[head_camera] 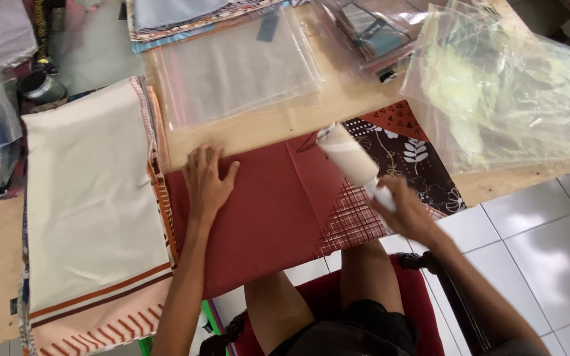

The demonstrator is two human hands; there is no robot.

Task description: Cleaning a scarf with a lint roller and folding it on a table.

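Note:
My left hand [206, 181] lies flat, fingers spread, on the upper left part of a folded dark red cloth [265, 217] with a white line pattern and a dark leaf print at its right end. My right hand [407, 214] grips the white handle of a lint roller [349, 157], whose pale roll rests on the cloth near its top edge. The cloth sits on a wooden table [278, 122] and hangs slightly over the near edge.
A stack of folded cream cloths with rust stripes [90, 204] lies left of the red one. Clear plastic bags [239, 69] lie behind, and more crumpled bags [509, 92] at the right. White floor tiles [549, 244] and a red chair [318, 296] are below.

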